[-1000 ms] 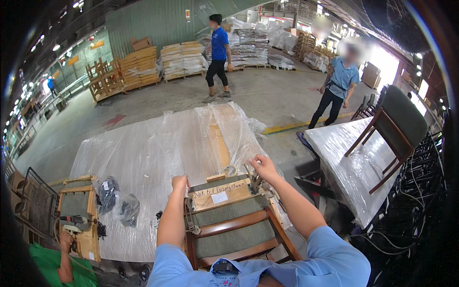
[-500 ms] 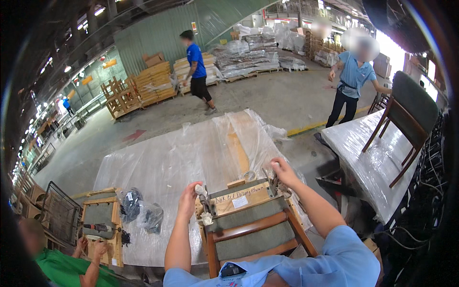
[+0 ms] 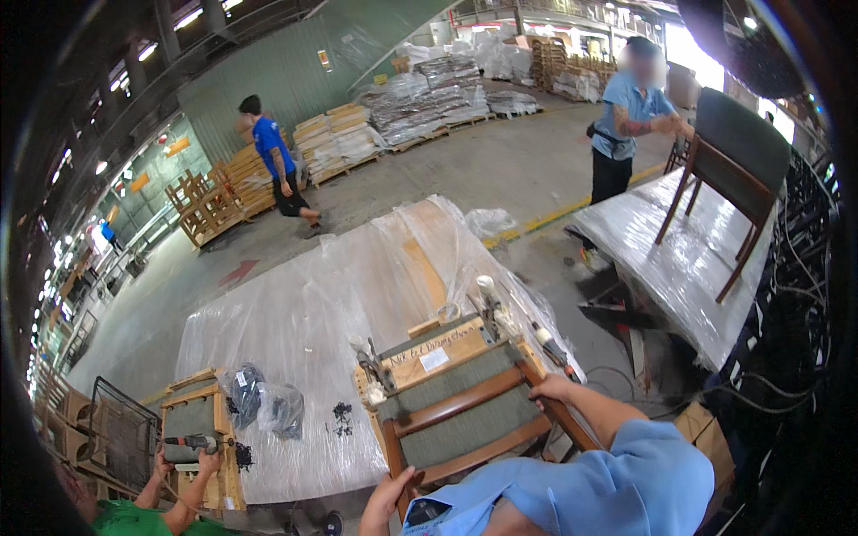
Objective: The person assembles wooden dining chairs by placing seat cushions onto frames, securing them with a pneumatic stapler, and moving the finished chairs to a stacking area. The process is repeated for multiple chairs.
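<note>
A wooden chair frame (image 3: 460, 401) with dark grey-green upholstery lies in front of me in a light wooden jig (image 3: 433, 359), its posts pointing toward me. My left hand (image 3: 390, 491) is closed round the left post near my body. Higher up, my right hand (image 3: 556, 390) grips the right post. Beyond my hands stand a metal toggle clamp (image 3: 370, 373) on the jig's left and another clamp (image 3: 502, 322) on its right, both with white padding. Beside the right clamp rests a handheld power driver (image 3: 556, 353).
Clear film covers the wide table (image 3: 295, 330). On it are bagged dark parts (image 3: 279, 411) and loose black screws (image 3: 342, 418). At left a green-sleeved co-worker holds a power driver (image 3: 192, 442) over a second jig. An upright chair (image 3: 733, 170) stands on a wrapped table (image 3: 661, 241) at right.
My hands have left the clamp area and come back onto the chair's posts. The right clamp's white-tipped handle now stands upright. A person in blue walked left; the co-worker at right turned.
</note>
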`<action>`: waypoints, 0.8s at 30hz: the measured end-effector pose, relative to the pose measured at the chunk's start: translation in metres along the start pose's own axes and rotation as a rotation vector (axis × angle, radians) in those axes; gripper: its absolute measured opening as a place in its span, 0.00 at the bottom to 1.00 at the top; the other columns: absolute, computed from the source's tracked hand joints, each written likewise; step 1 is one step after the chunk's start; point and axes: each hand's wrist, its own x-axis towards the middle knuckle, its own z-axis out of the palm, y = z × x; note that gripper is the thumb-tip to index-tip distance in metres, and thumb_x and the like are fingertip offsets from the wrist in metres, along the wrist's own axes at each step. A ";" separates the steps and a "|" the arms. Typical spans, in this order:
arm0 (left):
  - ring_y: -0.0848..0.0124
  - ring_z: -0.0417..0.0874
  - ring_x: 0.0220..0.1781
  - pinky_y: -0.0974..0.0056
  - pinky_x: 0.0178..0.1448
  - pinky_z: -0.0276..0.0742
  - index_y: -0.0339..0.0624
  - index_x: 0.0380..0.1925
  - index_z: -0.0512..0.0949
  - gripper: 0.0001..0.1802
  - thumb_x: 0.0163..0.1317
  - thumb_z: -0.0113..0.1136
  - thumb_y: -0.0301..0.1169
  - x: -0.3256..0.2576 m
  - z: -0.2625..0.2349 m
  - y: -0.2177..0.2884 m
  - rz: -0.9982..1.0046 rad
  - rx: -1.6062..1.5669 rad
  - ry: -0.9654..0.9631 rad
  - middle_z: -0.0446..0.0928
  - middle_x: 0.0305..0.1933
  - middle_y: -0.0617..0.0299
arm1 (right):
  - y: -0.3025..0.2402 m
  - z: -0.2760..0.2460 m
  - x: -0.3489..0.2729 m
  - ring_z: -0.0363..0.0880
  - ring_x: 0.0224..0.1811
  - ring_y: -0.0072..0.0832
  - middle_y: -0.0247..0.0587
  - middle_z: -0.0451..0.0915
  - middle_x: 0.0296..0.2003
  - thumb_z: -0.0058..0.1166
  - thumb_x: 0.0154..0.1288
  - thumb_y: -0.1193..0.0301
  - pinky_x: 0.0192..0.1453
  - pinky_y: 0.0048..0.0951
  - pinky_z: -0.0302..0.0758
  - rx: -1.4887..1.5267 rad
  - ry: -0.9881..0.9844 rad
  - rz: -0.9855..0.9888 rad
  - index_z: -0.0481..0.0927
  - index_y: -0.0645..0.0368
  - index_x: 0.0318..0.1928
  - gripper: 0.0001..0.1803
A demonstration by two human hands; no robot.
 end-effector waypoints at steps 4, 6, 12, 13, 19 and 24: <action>0.56 0.83 0.30 0.47 0.33 0.85 0.35 0.53 0.70 0.27 0.68 0.67 0.46 -0.012 -0.011 -0.002 -0.305 -0.254 0.034 0.80 0.34 0.48 | -0.027 0.023 -0.003 0.83 0.21 0.36 0.46 0.82 0.23 0.67 0.57 0.74 0.25 0.43 0.83 -0.074 0.020 0.075 0.80 0.71 0.35 0.12; 0.59 0.80 0.24 0.53 0.29 0.81 0.39 0.44 0.72 0.25 0.67 0.67 0.49 -0.005 -0.014 -0.010 -0.246 -0.343 0.050 0.77 0.27 0.52 | -0.025 0.033 0.022 0.86 0.25 0.36 0.52 0.84 0.27 0.62 0.55 0.71 0.29 0.40 0.83 -0.275 0.073 0.049 0.83 0.68 0.35 0.11; 0.63 0.76 0.18 0.59 0.26 0.74 0.41 0.33 0.75 0.27 0.68 0.61 0.58 0.001 0.009 -0.010 -0.243 -0.162 0.029 0.72 0.16 0.59 | -0.008 0.003 0.026 0.87 0.40 0.41 0.54 0.87 0.42 0.55 0.60 0.62 0.43 0.46 0.81 -0.567 0.003 -0.036 0.88 0.62 0.43 0.18; 0.63 0.75 0.18 0.59 0.26 0.74 0.41 0.33 0.75 0.28 0.68 0.60 0.58 -0.023 -0.004 -0.010 -0.153 -0.073 0.019 0.71 0.16 0.59 | -0.022 0.032 -0.001 0.87 0.44 0.42 0.54 0.86 0.46 0.54 0.61 0.62 0.45 0.47 0.81 -0.457 0.018 -0.078 0.87 0.62 0.46 0.20; 0.64 0.73 0.19 0.61 0.28 0.72 0.39 0.31 0.75 0.31 0.68 0.58 0.60 -0.091 0.075 -0.031 -0.288 -0.075 0.103 0.69 0.15 0.61 | 0.032 -0.003 -0.117 0.83 0.58 0.42 0.51 0.83 0.56 0.51 0.62 0.64 0.58 0.45 0.79 -0.613 0.369 -0.223 0.86 0.57 0.55 0.23; 0.68 0.74 0.17 0.62 0.24 0.72 0.41 0.36 0.75 0.24 0.64 0.66 0.52 -0.214 0.098 -0.096 -0.308 -0.143 0.245 0.71 0.18 0.62 | 0.065 0.007 -0.253 0.89 0.31 0.37 0.47 0.89 0.34 0.53 0.60 0.66 0.37 0.40 0.84 -0.595 0.081 -0.146 0.89 0.63 0.37 0.16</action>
